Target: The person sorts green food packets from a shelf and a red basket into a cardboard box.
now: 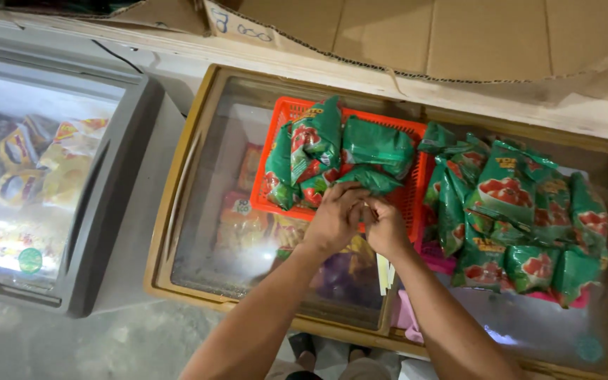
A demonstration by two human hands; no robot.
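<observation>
both the left hand (333, 218) and right hand (387, 226) pinch one green plastic snack packet (369, 179) at the orange plastic basket (406, 193) rim, where the heaped packets could slide onto the freezer's glass lid (205, 211).

A chest freezer (177, 183) with a sliding glass lid serves as the surface. An orange plastic basket (276, 169) of green packets (378, 144) rests on the glass, and beside it lies a loose heap of green packets (522, 225), apparently atop something pink (434, 262).
</observation>
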